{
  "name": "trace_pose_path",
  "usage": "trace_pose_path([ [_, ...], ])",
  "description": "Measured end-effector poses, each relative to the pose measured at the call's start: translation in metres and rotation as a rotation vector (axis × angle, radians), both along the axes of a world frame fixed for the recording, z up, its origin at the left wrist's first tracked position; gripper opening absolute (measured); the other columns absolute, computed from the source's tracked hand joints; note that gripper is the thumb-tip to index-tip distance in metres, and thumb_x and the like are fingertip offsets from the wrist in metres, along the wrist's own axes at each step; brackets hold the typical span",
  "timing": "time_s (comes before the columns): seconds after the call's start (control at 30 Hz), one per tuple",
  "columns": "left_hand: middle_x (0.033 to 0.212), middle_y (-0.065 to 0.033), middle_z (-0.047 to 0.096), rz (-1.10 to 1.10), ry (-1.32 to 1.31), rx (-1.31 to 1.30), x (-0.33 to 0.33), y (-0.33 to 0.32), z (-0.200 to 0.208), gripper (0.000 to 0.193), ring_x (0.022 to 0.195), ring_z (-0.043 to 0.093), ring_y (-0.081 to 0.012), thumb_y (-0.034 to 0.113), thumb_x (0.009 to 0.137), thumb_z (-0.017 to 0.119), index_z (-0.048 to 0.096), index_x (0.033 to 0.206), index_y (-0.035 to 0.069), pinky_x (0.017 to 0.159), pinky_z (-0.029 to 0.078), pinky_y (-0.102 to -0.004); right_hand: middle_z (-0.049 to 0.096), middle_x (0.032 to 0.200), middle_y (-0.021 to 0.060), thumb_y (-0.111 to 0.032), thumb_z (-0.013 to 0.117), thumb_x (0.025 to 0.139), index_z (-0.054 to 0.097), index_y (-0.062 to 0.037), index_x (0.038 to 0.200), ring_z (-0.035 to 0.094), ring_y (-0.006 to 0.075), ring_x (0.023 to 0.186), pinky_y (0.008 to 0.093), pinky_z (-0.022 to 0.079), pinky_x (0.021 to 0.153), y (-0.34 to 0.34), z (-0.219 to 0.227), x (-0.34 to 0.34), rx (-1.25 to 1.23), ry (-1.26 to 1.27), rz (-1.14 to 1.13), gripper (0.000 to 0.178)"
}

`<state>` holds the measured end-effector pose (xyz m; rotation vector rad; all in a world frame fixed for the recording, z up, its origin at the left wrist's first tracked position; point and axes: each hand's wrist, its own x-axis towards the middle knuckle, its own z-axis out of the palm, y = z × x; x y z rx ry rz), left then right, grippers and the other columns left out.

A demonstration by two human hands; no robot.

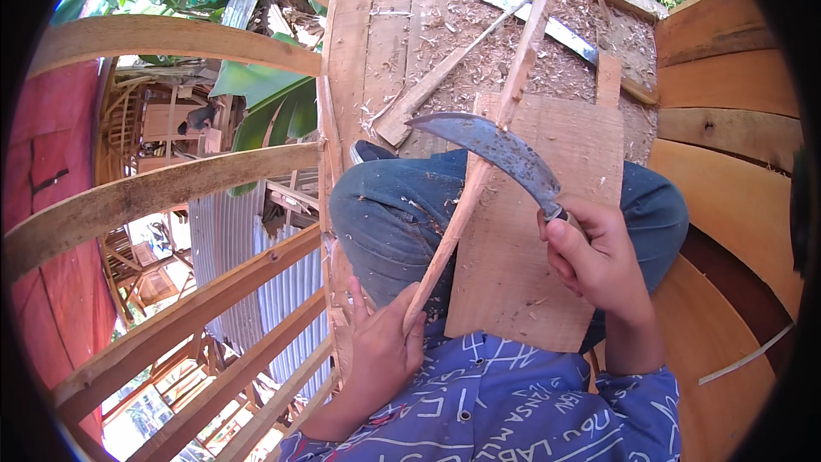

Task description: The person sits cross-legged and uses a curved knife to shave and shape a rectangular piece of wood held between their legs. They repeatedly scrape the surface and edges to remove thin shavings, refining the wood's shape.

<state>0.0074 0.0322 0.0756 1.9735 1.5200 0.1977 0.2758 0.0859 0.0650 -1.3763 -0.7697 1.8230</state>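
My left hand is closed round the near end of a long, roughly cut wooden stick. The stick slants up and away across my lap, over a flat wooden board. In my right hand is the handle of a sickle with a dark, rust-spotted, curved blade. The blade lies across the stick near its middle, its tip pointing left. Whether its edge touches the wood I cannot tell. The board rests on my legs, between the stick and my right arm.
A straight-bladed machete and a wooden wedge-ended strip lie on the plank floor among many shavings. Slatted wooden rails bound the left side, with a drop beyond. A plank wall stands at the right.
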Motion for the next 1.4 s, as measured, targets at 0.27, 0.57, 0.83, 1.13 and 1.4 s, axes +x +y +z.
trace_pose_path([
  [0.27,0.066,-0.0081,0.06,0.019,-0.012,-0.005,0.0,0.0,0.0,0.035,0.063,0.062,-0.0232,0.004,0.086,0.062,0.057,0.121,-0.001,0.113,0.013,-0.0613,0.046,0.062,-0.0058,-0.016,0.061,0.093,0.062,0.0024,0.09,0.041,0.0008,0.059,0.0218,0.033,0.051,-0.007,-0.008,-0.008,0.076,-0.124,-0.045,0.019],
  [0.57,0.064,-0.008,0.058,0.013,-0.004,0.002,-0.001,-0.001,0.002,0.037,0.061,0.061,-0.0235,0.004,0.086,0.063,0.056,0.122,0.0,0.113,0.014,-0.062,0.046,0.063,-0.0029,-0.014,0.062,0.092,0.062,0.0028,0.096,0.04,0.0028,0.062,0.0235,0.034,0.054,-0.011,-0.012,-0.015,0.167,-0.242,-0.066,0.017],
  [0.83,0.061,-0.0096,0.057,0.0,0.013,0.029,0.001,-0.002,0.003,0.038,0.06,0.061,-0.0264,0.005,0.085,0.064,0.056,0.121,0.0,0.113,0.015,-0.0617,0.044,0.057,-0.0047,-0.015,0.061,0.094,0.056,-0.0018,0.085,0.038,0.0024,0.051,0.0225,0.031,0.045,0.008,-0.026,-0.002,0.467,-0.769,-0.448,0.016],
  [1.13,0.059,-0.008,0.056,0.015,0.01,0.036,0.0,-0.001,0.005,0.038,0.058,0.06,-0.0263,0.005,0.084,0.064,0.055,0.121,0.002,0.112,0.014,-0.0623,0.041,0.054,-0.0052,-0.023,0.054,0.098,0.051,-0.0046,0.085,0.038,0.0029,0.041,0.0217,0.031,0.037,-0.006,0.003,0.007,-0.034,0.118,0.136,0.023],
  [1.4,0.059,-0.007,0.057,0.002,0.005,0.068,0.004,-0.003,0.004,0.039,0.058,0.06,-0.0255,0.005,0.085,0.064,0.054,0.123,0.003,0.112,0.012,-0.0639,0.04,0.054,-0.004,-0.03,0.052,0.1,0.046,-0.0079,0.077,0.036,0.0039,0.04,0.0227,0.03,0.034,0.005,-0.002,0.017,-0.17,0.28,0.185,0.033],
])
